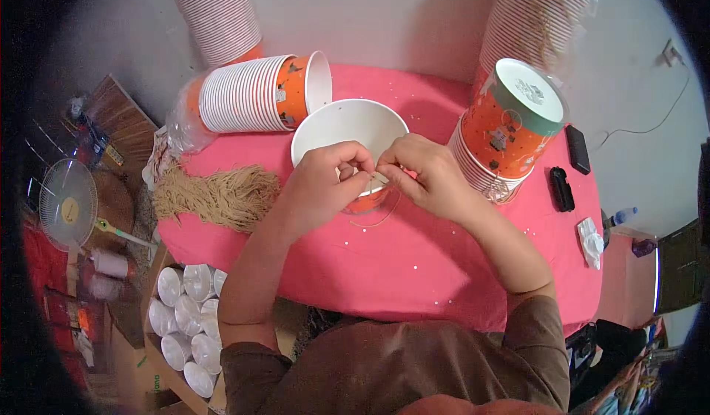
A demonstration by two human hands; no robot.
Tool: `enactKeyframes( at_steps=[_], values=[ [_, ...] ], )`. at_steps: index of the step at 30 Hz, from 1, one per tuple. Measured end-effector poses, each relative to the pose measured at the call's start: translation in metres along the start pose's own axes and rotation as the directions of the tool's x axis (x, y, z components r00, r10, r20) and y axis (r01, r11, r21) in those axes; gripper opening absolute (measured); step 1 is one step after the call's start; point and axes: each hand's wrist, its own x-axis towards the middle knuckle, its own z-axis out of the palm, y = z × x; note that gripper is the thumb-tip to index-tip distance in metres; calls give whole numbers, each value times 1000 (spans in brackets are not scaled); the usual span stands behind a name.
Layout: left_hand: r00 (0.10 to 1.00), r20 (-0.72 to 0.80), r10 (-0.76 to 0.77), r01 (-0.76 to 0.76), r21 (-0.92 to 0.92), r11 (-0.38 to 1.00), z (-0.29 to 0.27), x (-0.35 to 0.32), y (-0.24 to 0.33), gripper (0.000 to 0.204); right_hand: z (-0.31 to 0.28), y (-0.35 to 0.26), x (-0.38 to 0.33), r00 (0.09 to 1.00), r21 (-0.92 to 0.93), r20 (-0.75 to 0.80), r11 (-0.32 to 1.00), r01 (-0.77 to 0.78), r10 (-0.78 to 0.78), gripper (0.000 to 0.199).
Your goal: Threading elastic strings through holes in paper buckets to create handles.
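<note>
A round paper bucket (344, 125), white inside and orange outside, stands at the middle of the table with its mouth up. At its near rim, my left hand (322, 186) pinches a thin tan cord (387, 215) between thumb and forefinger. My right hand (430, 172) also has its fingertips closed on the cord, close beside the left. A loose end curves down in front of the bucket. The exact spot where the fingertips meet the rim is partly covered. Left of my left forearm lies a thick bundle of tan cords (222, 195).
A nested stack of buckets (248, 93) lies behind on the left; another stack (510, 130) stands upside down at right. Taller stacks (218, 16) lean against the wall. A black case (561, 189) and crumpled tissue (590, 243) are at the right edge. Below left, a carton holds clear cups (188, 315).
</note>
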Motion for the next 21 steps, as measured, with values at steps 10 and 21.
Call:
enactKeyframes(
  at_steps=[10, 21],
  values=[
    [969, -193, 156, -149, 48, 988, 11, -10, -9, 8, 3, -3, 0, 1000, 80, 26, 997, -11, 9, 12],
    [973, -227, 47, -87, -170, 982, 16, -14, -23, 7, 3, -4, 2, 995, 167, 93, 984, -63, 48, 16]
  ],
)
